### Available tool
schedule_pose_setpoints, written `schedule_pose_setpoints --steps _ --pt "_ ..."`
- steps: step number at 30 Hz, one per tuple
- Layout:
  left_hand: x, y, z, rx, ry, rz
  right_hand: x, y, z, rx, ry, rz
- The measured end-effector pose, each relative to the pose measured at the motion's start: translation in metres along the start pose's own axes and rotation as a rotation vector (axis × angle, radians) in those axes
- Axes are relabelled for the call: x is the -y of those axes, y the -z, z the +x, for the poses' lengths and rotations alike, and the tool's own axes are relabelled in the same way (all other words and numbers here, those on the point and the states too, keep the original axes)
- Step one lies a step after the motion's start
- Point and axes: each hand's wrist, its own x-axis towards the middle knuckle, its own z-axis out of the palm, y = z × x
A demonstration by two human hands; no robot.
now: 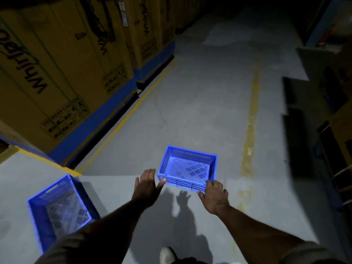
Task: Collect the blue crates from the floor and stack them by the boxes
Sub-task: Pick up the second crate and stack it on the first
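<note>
The tall brown cardboard boxes (62, 73) are cut off by the top and left edges; the dark shelving (331, 115) at right is blurred, and its contents cannot be told

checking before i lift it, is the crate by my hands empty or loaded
Empty: the blue crate sits upright, its slotted floor bare and fully visible.

Single head-worn wide-angle view, looking forward and steeply down over both outstretched forearms, grey floor (200, 103) filling the centre, tall cardboard boxes (62, 73) leaning in at left, dim shelving (331, 119) at right, edges bowed by lens, one shoe at the bottom edge
</note>
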Motion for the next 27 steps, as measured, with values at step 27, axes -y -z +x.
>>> schedule_pose_setpoints --steps 27 --pt "0.182 0.108 0.39 0.267 -0.104 0.164 0.285 0.03 0.341 0.143 -0.039 0.012"
